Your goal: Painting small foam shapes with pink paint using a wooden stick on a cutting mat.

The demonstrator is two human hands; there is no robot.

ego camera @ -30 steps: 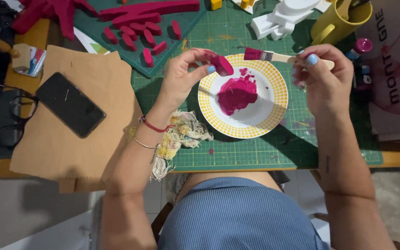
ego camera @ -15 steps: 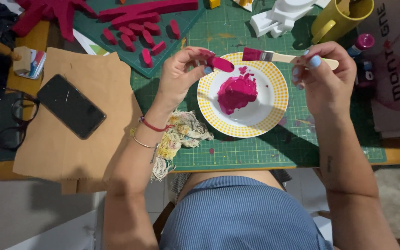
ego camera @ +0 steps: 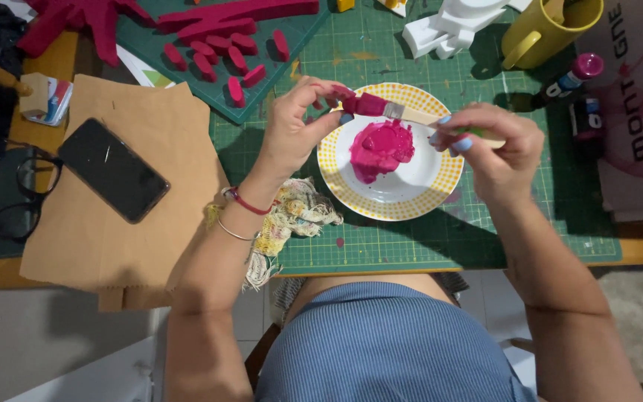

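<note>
The left hand [ego camera: 292, 130] pinches a small magenta-painted piece [ego camera: 342, 94]; the right hand [ego camera: 496, 141] grips a wooden-handled flat brush [ego camera: 392, 110] against it, above the yellow-rimmed paper plate [ego camera: 440, 186] of magenta paint [ego camera: 381, 145]. A magenta-capped dark paint bottle [ego camera: 563, 83] lies right.

Your plate [ego camera: 440, 186] sits on the mat [ego camera: 545, 223] before you, paint [ego camera: 381, 145] in it; rag [ego camera: 295, 216] just left of it, phone [ego camera: 113, 170] on cardboard [ego camera: 135, 246] farther left; mug [ego camera: 548, 26] behind, to the right.

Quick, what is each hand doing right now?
Left hand: closed, fingertips pinching a small pink-painted piece over the yellow-rimmed white paper plate.
Right hand: closed, holding a wooden-handled paintbrush with pink bristles.
</note>
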